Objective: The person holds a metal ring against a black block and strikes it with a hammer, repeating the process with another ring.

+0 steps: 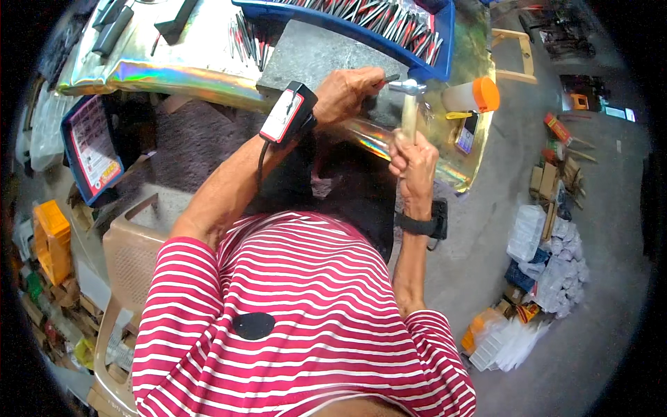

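Note:
My left hand (pixel 347 94) is closed at the right edge of a grey stone slab (pixel 309 52), pinching a slim dark piece (pixel 392 78) with a bit of red by the fingers. Its exact kind is too small to make out. In my right hand (pixel 415 163) is a hammer (pixel 410 118), gripped by its pale wooden handle. The shiny metal head is up beside the tip of the slim piece; whether they touch I cannot tell. Behind the slab, a blue tray (pixel 450 42) holds many slim red, black and silver pieces. More such pieces (pixel 246 45) lie left of the slab.
A clear jar with an orange lid (pixel 486 94) stands on the table's right side, near a phone-like flat object (pixel 467 133). Dark blocks (pixel 113 31) lie at the table's far left. A plastic chair (pixel 135 260) is at my left; bagged goods (pixel 559 267) sit on the floor at right.

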`<state>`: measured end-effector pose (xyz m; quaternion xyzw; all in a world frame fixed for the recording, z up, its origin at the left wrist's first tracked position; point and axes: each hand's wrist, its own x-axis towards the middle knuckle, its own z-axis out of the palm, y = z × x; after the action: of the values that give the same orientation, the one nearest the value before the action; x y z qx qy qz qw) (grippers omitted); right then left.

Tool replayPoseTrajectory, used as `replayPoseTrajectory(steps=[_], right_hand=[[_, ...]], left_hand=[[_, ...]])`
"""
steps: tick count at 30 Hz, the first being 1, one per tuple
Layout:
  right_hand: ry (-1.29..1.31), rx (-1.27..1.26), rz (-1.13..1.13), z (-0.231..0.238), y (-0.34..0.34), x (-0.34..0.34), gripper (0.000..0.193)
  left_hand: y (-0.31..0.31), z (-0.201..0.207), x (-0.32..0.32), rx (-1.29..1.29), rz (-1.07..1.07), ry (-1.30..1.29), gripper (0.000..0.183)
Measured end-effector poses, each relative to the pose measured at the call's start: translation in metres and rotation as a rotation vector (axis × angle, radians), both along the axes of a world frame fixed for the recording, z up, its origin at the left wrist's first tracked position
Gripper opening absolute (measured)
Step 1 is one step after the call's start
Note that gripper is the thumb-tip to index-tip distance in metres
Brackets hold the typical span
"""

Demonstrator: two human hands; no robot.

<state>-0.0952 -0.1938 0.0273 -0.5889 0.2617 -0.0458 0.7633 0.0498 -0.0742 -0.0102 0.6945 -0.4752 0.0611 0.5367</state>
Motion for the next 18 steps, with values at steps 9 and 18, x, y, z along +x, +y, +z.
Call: replayPoseTrajectory(steps=[9,18], right_hand=[[-0.125,-0.955,0.071,0.107,0.012,-0.001,0.02],[-0.222,-1.889,0.468,0.061,-0.016,-0.01,0.02]], left_hand=[[0.002,-0.007,0.004,-0.012,-0.03,0.012,0.009],[0.007,-0.004,-0.002,-0.03,-0.049,0.028,0.011]])
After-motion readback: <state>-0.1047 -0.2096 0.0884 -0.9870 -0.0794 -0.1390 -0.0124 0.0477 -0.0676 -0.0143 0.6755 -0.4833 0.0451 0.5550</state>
